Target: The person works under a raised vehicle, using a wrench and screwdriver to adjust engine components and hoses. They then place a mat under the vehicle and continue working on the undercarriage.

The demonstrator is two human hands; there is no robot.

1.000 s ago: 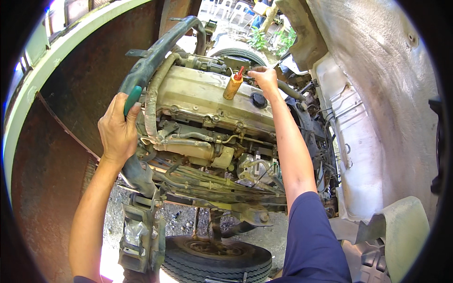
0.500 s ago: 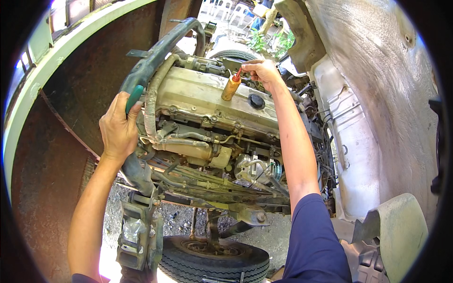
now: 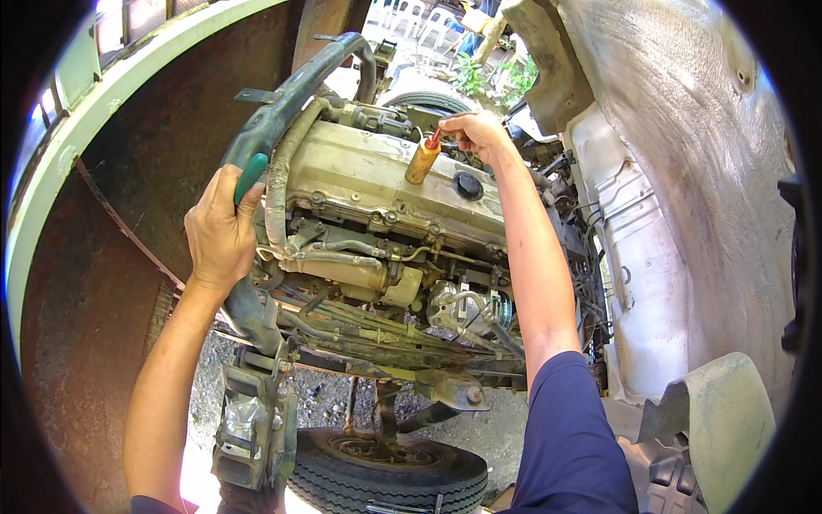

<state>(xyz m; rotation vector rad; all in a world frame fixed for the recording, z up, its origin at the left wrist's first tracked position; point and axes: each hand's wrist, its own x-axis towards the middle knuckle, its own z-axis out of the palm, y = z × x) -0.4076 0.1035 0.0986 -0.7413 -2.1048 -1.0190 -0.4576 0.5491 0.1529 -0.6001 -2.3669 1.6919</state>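
Note:
My left hand (image 3: 221, 227) is closed around a green-handled tool (image 3: 251, 178), right by the dark curved bar (image 3: 278, 120). The tool's working end is hidden, so its kind does not show. Over the engine, my right hand (image 3: 479, 134) pinches the red nozzle top (image 3: 434, 139) of a small amber bottle (image 3: 420, 164). That bottle stands slightly tilted on the dusty metal engine cover (image 3: 351, 163). A black round filler cap (image 3: 467, 186) sits on the same cover, below my right hand.
Hoses and pipes run along the engine's near side, beside a silver compressor (image 3: 462, 307). Below lies a wheel with a tyre (image 3: 385, 471). A large pale metal panel (image 3: 702, 171) rises on the right; a rusty wall (image 3: 86, 283) stands left. White chairs (image 3: 411, 19) are far behind.
Both hands keep their grips. The whole view has shifted very slightly; the bottle and engine hold their places relative to each other.

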